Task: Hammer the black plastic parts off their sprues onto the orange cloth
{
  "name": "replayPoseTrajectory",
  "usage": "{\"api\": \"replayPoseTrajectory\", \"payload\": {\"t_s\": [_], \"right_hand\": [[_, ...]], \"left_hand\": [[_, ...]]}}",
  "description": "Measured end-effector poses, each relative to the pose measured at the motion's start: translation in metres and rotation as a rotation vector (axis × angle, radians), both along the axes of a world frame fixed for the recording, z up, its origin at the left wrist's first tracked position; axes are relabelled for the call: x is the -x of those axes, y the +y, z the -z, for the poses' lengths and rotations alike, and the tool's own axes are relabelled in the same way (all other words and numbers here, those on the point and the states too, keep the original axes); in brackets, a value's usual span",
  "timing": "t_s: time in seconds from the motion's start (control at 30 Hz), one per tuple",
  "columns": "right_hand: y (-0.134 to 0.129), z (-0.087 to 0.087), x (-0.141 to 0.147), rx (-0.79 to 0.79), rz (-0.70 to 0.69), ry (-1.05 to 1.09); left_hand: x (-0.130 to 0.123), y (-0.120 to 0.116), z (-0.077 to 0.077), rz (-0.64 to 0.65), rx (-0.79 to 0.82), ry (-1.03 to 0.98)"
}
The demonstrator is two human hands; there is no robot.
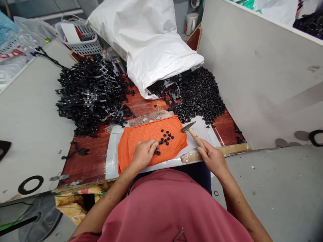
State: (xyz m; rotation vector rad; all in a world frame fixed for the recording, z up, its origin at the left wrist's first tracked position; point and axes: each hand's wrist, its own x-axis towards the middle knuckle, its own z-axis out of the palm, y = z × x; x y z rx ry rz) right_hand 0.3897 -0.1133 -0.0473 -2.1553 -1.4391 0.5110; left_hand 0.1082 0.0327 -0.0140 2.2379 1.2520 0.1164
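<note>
An orange cloth wraps a flat pad or block at the front of the table. My left hand rests on it, thumb and fingers pinched on a small black plastic piece that is mostly hidden. Several loose round black plastic pieces lie on the cloth just right of those fingers. My right hand is wrapped around the wooden handle of a hammer. The hammer's dark metal head is over the cloth's right edge; whether it touches cannot be made out.
At the back left is a tangled heap of black plastic strips. Small black pieces pile up at the back right, by the mouth of a white sack. Grey panels flank the table. A grey basket and a mug stand behind.
</note>
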Motion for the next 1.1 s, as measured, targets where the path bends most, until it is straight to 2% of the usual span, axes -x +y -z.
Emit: {"api": "replayPoseTrajectory", "payload": {"t_s": [0.2,0.53,0.87,1.1], "right_hand": [[0.0000,-0.0004,0.0009,0.009,0.006,-0.030],[0.0000,-0.0032,0.0027,0.037,0.009,-0.013],[-0.0002,-0.0016,0.0027,0.021,0.006,-0.037],[-0.0001,-0.0019,0.0032,0.031,0.009,-0.011]], "left_hand": [[0.0043,0.0044,-0.0029,-0.069,0.009,-0.056],[0.0020,-0.0015,0.0015,-0.021,-0.035,0.005],[0.0066,0.0025,-0.0015,-0.034,0.005,-0.055],[0.0044,0.0006,0.0001,-0.012,-0.090,0.108]]}}
